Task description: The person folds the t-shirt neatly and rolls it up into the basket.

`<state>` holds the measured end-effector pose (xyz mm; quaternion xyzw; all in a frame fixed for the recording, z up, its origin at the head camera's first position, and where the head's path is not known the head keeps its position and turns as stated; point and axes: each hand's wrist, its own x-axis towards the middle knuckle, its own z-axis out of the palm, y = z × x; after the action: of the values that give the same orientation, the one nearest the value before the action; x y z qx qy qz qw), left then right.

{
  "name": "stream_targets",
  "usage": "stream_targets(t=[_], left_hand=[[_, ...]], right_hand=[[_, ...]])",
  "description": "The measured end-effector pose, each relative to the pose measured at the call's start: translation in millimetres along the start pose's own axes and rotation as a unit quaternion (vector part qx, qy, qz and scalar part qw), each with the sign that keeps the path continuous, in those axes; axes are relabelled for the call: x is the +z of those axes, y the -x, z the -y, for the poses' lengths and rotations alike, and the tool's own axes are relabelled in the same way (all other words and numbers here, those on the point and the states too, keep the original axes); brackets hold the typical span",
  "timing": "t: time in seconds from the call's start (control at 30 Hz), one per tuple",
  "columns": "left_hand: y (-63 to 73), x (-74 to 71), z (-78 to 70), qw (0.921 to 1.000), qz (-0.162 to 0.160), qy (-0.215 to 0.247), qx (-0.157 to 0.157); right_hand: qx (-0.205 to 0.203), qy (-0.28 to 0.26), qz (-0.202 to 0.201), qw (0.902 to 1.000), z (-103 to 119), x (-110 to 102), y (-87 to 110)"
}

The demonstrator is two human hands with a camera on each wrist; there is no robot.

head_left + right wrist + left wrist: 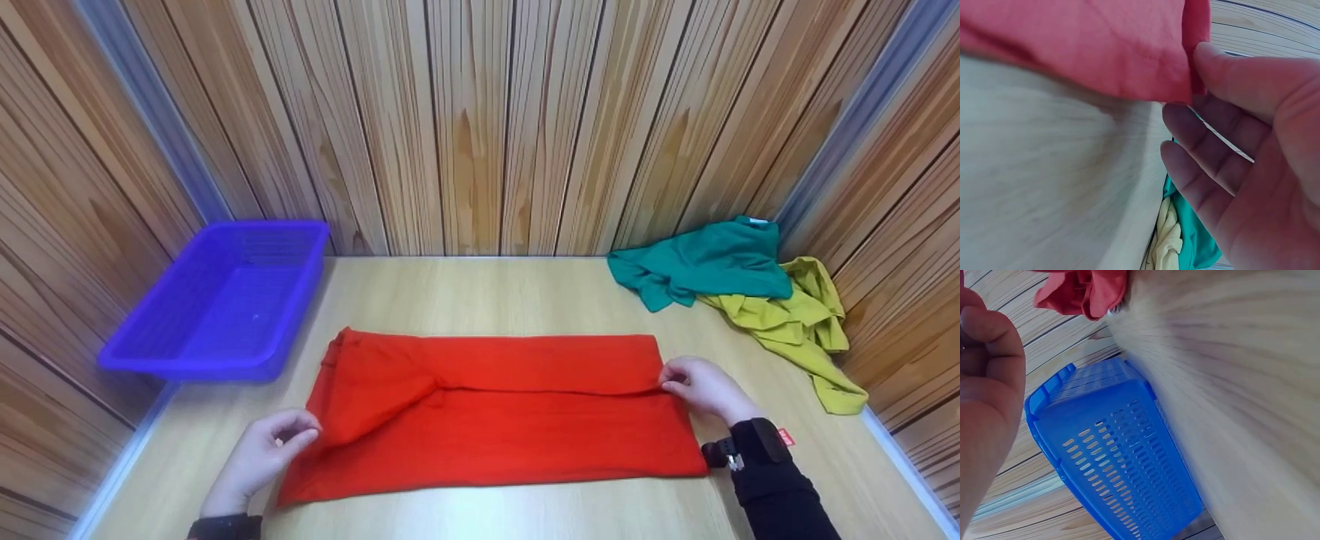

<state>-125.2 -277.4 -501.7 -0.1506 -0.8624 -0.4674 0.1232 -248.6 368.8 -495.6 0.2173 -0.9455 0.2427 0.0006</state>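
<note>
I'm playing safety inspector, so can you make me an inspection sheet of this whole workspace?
Surface: pale wood-look tabletop, with things lying on it.
Job's things: wide red fabric piece, laid out with its far part folded over; left end wrinkled.
Clutter: crumpled green cloth partly over a crumpled yellow cloth, far right; purple-blue plastic basket with slotted sides, far left.
Hands: right hand pinches the red fabric's right edge; left hand is at its left edge, grip unclear.
Cables: nothing seen.
Surroundings: wood-patterned plank walls.

Left wrist view crops red cloth [1100, 289]; white label [757, 220] seems unreadable.
</note>
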Motion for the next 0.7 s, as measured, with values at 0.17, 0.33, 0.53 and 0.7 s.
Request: stream_targets(t=[0.17, 0.33, 0.53, 0.7], left_hand=[[3.6, -2.9, 4.2, 0.9981, 0.035, 0.029, 0.041], [7.5, -4.3, 8.1, 0.9934, 0.097, 0.046, 0.038], [8.6, -5.3, 8.8, 0.9862, 0.164, 0.014, -0.018], [6.1, -5.7, 9.5, 0.9752, 0.214, -0.008, -0.057]], right_hand=[[-0.006, 0.007, -0.001, 1.0000, -0.3, 1.4, 0.4], [-0.008, 0.009, 0.002, 0.9999, 0.2, 1.5, 1.1], [-0.004, 0.004, 0.004, 1.0000, 2.5, 1.2, 1.2], [-0.007, -0.001, 0.002, 1.0000, 2.9, 1.5, 1.4]])
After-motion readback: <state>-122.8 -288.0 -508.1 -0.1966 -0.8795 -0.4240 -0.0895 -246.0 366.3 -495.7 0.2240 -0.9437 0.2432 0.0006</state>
